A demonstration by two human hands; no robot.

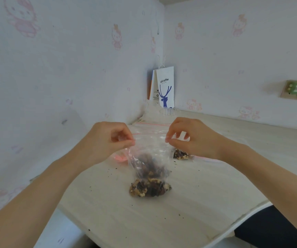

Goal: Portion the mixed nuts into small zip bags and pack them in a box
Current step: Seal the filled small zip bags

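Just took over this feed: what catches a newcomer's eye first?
At centre, the left hand and right hand pinch the top corners of a clear zip bag of mixed nuts resting on the table. A second filled bag lies just beyond the right hand; a white luckin coffee paper bag stands in the corner.

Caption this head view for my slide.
Left hand and right hand pinch the top corners of a nut-filled zip bag on the table.

One brand name legible
The white paper bag [165, 86] in the corner reads "luckin coffee" in blue letters above a blue deer logo; the fine print on the second bag [154, 92] behind it is too small to read.
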